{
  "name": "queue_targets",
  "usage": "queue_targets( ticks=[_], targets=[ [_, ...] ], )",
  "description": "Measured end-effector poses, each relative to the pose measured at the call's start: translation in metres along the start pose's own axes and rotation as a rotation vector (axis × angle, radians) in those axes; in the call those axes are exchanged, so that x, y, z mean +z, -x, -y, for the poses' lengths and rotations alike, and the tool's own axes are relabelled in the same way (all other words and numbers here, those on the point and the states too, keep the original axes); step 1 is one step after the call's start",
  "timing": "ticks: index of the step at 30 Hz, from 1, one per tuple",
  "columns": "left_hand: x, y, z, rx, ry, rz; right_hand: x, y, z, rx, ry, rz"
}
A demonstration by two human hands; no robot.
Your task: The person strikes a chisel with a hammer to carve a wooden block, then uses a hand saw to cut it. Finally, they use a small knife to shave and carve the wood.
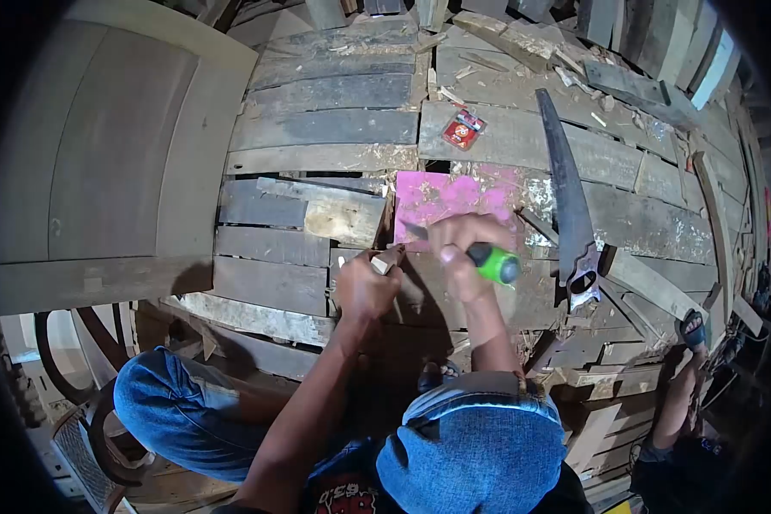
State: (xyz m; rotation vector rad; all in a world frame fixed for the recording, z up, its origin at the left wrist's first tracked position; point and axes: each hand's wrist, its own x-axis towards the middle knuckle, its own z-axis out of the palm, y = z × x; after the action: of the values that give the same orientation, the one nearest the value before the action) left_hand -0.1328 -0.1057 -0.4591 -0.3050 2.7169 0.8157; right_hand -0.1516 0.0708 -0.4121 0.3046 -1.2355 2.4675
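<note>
My right hand [464, 248] is closed around a chisel with a green and black handle [495, 264], its grey end cap toward the right. The dark blade points left, and motion blurs the hand a little. My left hand [368, 287] grips a small piece of wood [387, 259], whose pale end shows above the fingers. The chisel blade is just above and to the right of that piece; whether they touch I cannot tell. Beyond both hands lies a pink-painted patch [441, 201] of board dusted with shavings.
A hand saw [565, 188] lies at the right, handle toward me. A red packet [464, 129] rests farther back. A short wood block [344, 218] sits left of the pink patch. A large wooden panel [116, 146] fills the left. Another person's foot [692, 328] shows at right.
</note>
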Motion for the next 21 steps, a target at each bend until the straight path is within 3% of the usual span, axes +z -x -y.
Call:
queue_targets(
  ticks=[2,4,6,11,14,15,16,21],
  targets=[
    [0.0,0.002,-0.005,-0.011,0.005,0.009,-0.015,0.04,-0.072,0.141,0.276,-0.025],
    [-0.003,-0.007,-0.008,0.006,-0.009,0.004,-0.02,0.031,-0.077,0.112,0.205,-0.039],
    [0.001,0.004,-0.004,0.026,0.008,-0.01,-0.024,0.031,-0.062,0.082,0.241,-0.043],
    [0.01,0.0,0.009,0.025,-0.016,0.013,0.01,-0.011,0.04,-0.078,-0.026,-0.003],
    [0.007,0.002,0.003,0.031,0.036,-0.002,0.0,0.014,-0.004,0.014,-0.028,0.014],
    [0.008,0.0,0.006,0.032,0.013,0.0,-0.011,0.036,-0.047,0.121,0.115,-0.053],
    [0.006,0.001,0.007,0.028,0.011,0.007,-0.017,0.048,-0.072,0.084,0.262,-0.071],
    [-0.001,-0.004,-0.008,0.0,0.041,0.043,-0.009,0.028,-0.045,0.028,0.272,-0.072]
  ],
)
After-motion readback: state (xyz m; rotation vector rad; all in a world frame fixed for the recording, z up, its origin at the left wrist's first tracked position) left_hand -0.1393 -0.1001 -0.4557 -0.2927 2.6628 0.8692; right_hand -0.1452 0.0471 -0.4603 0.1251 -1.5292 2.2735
